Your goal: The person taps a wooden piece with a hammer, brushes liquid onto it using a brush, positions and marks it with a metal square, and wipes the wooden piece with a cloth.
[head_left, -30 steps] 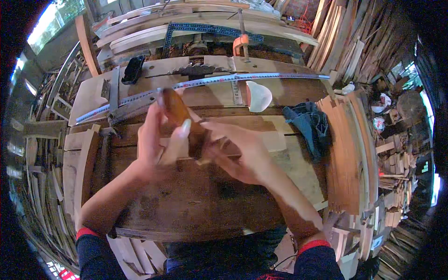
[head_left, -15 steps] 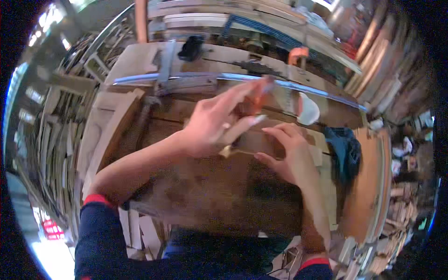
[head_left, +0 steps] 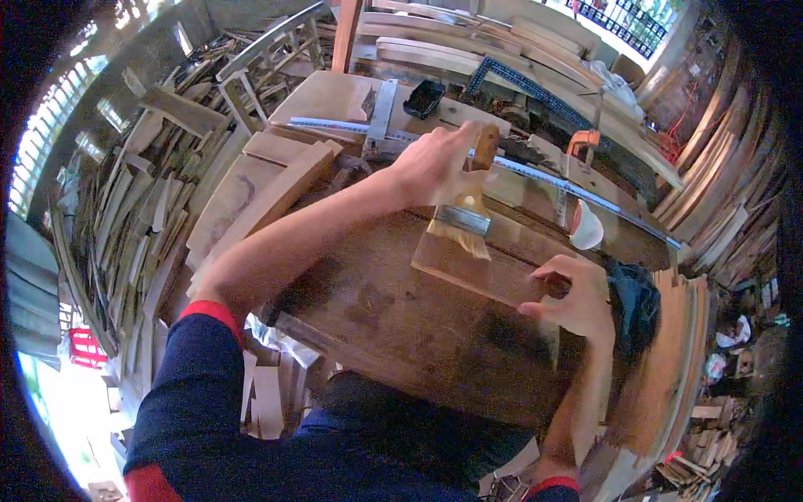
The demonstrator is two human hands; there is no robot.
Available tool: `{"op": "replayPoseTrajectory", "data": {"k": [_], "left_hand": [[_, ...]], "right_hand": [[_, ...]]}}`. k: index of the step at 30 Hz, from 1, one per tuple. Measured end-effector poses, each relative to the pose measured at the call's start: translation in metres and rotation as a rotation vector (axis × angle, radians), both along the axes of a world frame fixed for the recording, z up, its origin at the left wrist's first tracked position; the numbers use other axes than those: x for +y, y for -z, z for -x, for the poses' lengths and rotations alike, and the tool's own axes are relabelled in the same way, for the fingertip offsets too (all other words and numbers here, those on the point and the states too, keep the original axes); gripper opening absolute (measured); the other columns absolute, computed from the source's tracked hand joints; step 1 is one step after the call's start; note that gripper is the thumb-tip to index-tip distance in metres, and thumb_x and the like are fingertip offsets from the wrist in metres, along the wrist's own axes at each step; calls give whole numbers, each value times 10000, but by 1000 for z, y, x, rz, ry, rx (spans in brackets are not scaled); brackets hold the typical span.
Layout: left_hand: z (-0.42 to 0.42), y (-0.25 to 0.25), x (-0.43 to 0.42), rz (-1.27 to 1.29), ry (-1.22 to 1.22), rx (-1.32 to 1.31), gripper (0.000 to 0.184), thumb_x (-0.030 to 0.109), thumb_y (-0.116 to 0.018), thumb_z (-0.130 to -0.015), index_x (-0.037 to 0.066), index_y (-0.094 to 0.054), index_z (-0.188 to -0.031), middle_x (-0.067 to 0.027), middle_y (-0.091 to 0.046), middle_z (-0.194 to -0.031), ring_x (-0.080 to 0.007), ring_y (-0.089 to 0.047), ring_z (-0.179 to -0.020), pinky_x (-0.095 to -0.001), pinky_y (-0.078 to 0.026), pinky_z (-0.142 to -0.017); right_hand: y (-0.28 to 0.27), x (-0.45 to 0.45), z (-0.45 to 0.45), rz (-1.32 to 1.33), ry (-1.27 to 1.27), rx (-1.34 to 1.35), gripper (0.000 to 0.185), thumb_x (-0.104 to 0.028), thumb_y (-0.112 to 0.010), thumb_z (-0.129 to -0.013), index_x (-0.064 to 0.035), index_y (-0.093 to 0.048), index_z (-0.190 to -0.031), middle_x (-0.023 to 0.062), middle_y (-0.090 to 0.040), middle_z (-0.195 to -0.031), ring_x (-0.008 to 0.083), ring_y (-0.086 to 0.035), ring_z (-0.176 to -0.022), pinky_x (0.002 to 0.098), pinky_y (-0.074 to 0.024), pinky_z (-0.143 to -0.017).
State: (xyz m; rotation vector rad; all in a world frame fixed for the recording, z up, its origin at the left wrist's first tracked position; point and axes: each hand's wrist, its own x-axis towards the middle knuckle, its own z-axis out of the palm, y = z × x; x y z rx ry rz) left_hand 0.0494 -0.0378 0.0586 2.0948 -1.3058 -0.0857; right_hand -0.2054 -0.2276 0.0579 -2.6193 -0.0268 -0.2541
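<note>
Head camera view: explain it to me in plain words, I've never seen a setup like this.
There is no machine here, only a person's two bare hands. The camera is worn on the head, looking forward and down, so the arms reach in from the bottom.

The left hand grips a brush by its wooden handle, bristles pointing down at a board; whether they touch it is hard to tell. The right hand is open, fingers curved, near the board.

Further back on the workbench lie a long measuring strip, a white cup-shaped thing and a black tray. A dark cloth lies beside the right hand.
</note>
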Motion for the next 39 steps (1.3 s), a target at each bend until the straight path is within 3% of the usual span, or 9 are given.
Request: {"op": "replayPoseTrajectory", "data": {"k": [4, 10, 13, 17, 20, 27, 30, 34, 39], "left_hand": [[-21, 6, 10, -153, -29, -332, 542, 416, -732, -860, 55, -563, -1227, -219, -661, -1059, -441, -648, -1001, -505, -541, -859], [-80, 23, 24, -468, 7, -657, 414, 402, -705, -860, 76, -645, -1107, -195, -644, -1130, -397, -609, -1082, -514, -523, -905], [-79, 40, 36, -454, 46, -593, 426, 357, -706, -857, 91, -636, -1181, -195, -617, -1225, -391, -607, -1114, -508, -512, -931], [-99, 66, 34, -286, 52, -650, 316, 259, -712, -837, 102, -658, -1106, -113, -620, -1188, -307, -649, -1088, -498, -461, -951], [-61, 24, 45, -320, 33, -721, 360, 237, -703, -860, 106, -647, -1190, -117, -609, -1213, -300, -646, -1102, -489, -462, -975], [33, -55, 64, -107, 179, -980, 438, 245, -708, -847, 38, -620, -1222, -100, -621, -1233, -288, -612, -1171, -453, -461, -1042], [72, -57, 67, -125, 336, -1135, 491, 232, -679, -843, 61, -607, -1297, -104, -629, -1205, -255, -593, -1217, -421, -471, -1040], [92, -33, 74, -61, 550, -1009, 528, 218, -631, -856, 97, -586, -1368, -110, -611, -1225, -239, -595, -1220, -395, -498, -1011], [102, -25, 89, -150, 686, -988, 520, 231, -606, -880, 123, -581, -1388, -90, -566, -1338, -241, -540, -1317, -400, -485, -1037]], "right_hand": [[-3, 4, 3, -21, 62, 52, 536, -421, -938, -563, -70, -743, -917, 50, -695, -828, 197, -665, -744, 308, -520, -705], [-6, 3, 6, -56, 101, 118, 602, -476, -937, -586, -42, -741, -953, 141, -718, -927, 317, -698, -892, 395, -550, -824], [9, -2, 7, -100, 77, 29, 542, -396, -949, -585, -21, -732, -909, 93, -693, -833, 193, -661, -722, 308, -530, -665], [11, -5, 8, -103, 21, 13, 526, -378, -947, -613, -12, -731, -924, 104, -701, -852, 203, -663, -719, 316, -537, -665], [17, -5, 10, -12, 23, -91, 512, -370, -946, -623, -17, -732, -927, 102, -707, -871, 220, -675, -756, 331, -545, -701], [22, -5, 2, -103, -12, -199, 468, -312, -922, -669, -42, -737, -1003, 117, -705, -1009, 271, -668, -935, 371, -530, -855], [9, 3, 1, 32, 180, -648, 492, -243, -882, -717, -47, -684, -1122, 128, -682, -1079, 310, -642, -1000, 415, -512, -878], [-7, 6, 13, 137, 354, -861, 521, -378, -764, -807, -141, -628, -1251, 140, -580, -1268, 371, -516, -1182, 559, -391, -1033], [-16, 20, 3, 426, 170, -593, 556, -466, -674, -887, -101, -629, -1304, 155, -535, -1386, 403, -472, -1293, 559, -379, -1083]]}}
